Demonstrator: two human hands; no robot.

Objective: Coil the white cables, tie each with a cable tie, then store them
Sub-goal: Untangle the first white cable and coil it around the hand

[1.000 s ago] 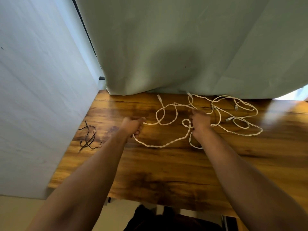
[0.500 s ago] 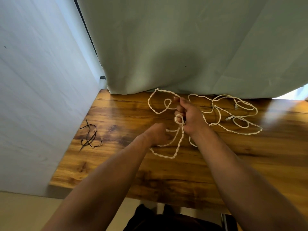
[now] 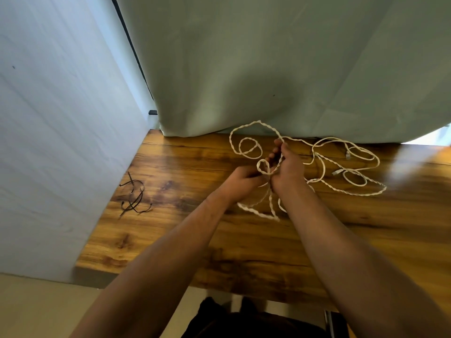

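Note:
A long white twisted cable (image 3: 246, 128) lies in loose loops across the back of the wooden table (image 3: 244, 252). My right hand (image 3: 289, 169) grips a bunch of its loops, raised above the table, with strands hanging below it. My left hand (image 3: 244, 176) is right beside it, fingers curled on the same cable at a small loop. More white cable (image 3: 353, 184) with plug ends sprawls to the right. Several black cable ties (image 3: 133, 193) lie in a small heap at the table's left.
A pale green curtain (image 3: 268, 69) hangs down to the table's back edge. A light wall (image 3: 48, 142) borders the table on the left. The table's front edge is close to my body, with floor below.
My left hand has moved right from the table's middle to meet my right hand. My right hand lifted the cable, and loops now hang from it and rise toward the curtain.

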